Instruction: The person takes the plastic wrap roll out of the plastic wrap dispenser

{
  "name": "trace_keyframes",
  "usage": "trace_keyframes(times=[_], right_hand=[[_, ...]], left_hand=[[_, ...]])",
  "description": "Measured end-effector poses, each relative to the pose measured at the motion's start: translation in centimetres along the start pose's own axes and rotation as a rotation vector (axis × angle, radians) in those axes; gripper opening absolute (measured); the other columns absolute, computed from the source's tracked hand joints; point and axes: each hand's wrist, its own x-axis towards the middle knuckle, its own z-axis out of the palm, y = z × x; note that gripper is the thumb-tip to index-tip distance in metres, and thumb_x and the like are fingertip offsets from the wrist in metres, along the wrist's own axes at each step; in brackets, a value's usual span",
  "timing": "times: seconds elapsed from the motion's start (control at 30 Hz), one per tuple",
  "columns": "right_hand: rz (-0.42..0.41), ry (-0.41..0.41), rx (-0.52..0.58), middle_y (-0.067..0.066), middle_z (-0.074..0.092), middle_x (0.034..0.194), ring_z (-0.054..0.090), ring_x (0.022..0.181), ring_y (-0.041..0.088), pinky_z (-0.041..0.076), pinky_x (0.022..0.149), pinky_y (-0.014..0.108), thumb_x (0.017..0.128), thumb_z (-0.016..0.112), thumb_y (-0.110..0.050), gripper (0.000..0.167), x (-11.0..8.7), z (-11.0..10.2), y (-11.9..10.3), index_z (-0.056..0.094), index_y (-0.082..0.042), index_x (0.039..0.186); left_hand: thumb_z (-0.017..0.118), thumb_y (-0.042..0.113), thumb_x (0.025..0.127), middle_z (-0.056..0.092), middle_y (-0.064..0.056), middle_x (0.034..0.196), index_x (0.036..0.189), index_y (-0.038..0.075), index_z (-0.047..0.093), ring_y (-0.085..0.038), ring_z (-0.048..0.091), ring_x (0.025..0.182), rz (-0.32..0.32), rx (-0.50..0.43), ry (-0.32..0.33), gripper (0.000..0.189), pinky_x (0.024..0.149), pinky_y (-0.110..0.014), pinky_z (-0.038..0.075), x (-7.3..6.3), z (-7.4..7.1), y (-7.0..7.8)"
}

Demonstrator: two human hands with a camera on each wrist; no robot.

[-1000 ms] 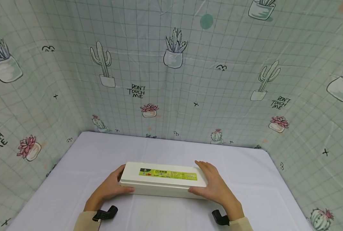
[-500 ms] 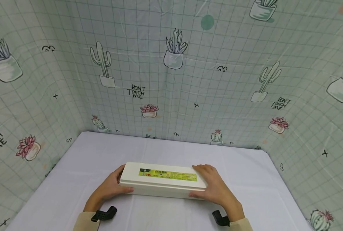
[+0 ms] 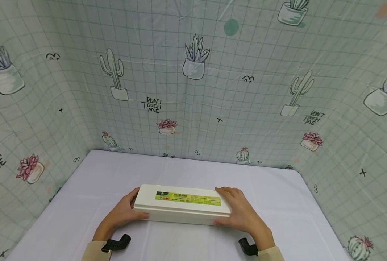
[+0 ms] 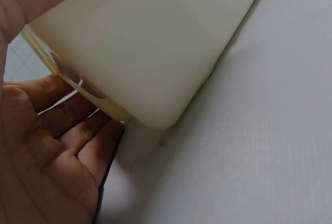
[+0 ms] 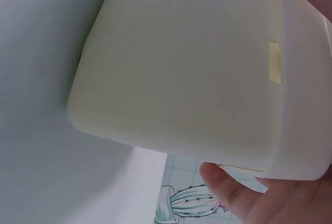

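A long white cling film box (image 3: 180, 216) lies across the table in front of me, a yellow-green label (image 3: 187, 199) on its lid. My left hand (image 3: 121, 211) grips its left end, thumb on the front wall and fingers round the end. At the right end my right hand (image 3: 240, 212) holds it, with the thumb in front and the fingers over the back edge. The left wrist view shows fingertips (image 4: 85, 125) at the end of the box, beside an opening in it. In the right wrist view, a small pale slot (image 5: 275, 62) shows near the lid seam.
A white cloth (image 3: 196, 172) covers the table. Grey-green fabric walls (image 3: 187, 98) printed with cactuses close it in at the back and both sides. Black wrist mounts (image 3: 116, 243) sit below the hands.
My right fingers have come down and inward along the back edge of the lid. The head view has shifted slightly; the box and my left hand stay nearly in place.
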Motion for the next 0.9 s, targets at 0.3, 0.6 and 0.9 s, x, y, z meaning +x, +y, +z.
trace_keyframes(times=[0.3, 0.6, 0.9], right_hand=[[0.014, 0.022, -0.021, 0.001, 0.058, 0.142, 0.049, 0.132, 0.028, 0.047, 0.103, 0.053, 0.064, 0.093, -0.05, 0.097, -0.02, 0.24, -0.01, 0.055, -0.023, 0.149], [0.016, 0.021, 0.007, 0.003, 0.059, 0.141, 0.049, 0.13, 0.027, 0.047, 0.102, 0.054, 0.064, 0.092, -0.052, 0.093, 0.03, 0.49, 0.13, 0.057, -0.025, 0.146], [0.008, 0.028, 0.0, 0.003, 0.059, 0.141, 0.05, 0.13, 0.028, 0.047, 0.101, 0.054, 0.065, 0.091, -0.055, 0.093, 0.04, 0.39, 0.24, 0.058, -0.023, 0.146]], left_hand=[[0.091, 0.012, 0.073, 0.05, -0.028, 0.149, 0.156, -0.007, 0.032, -0.027, 0.057, 0.127, 0.033, 0.01, 0.006, 0.103, 0.097, -0.021, 0.047, 0.18, 0.1, -0.23], [0.091, 0.014, 0.074, 0.05, -0.026, 0.151, 0.156, -0.003, 0.033, -0.031, 0.055, 0.129, -0.001, 0.035, 0.014, 0.103, 0.095, -0.024, 0.048, -0.26, 0.12, -0.15], [0.091, 0.014, 0.074, 0.049, -0.027, 0.151, 0.156, -0.004, 0.032, -0.035, 0.055, 0.13, 0.013, 0.033, 0.005, 0.103, 0.096, -0.026, 0.048, -0.03, 0.0, 0.0]])
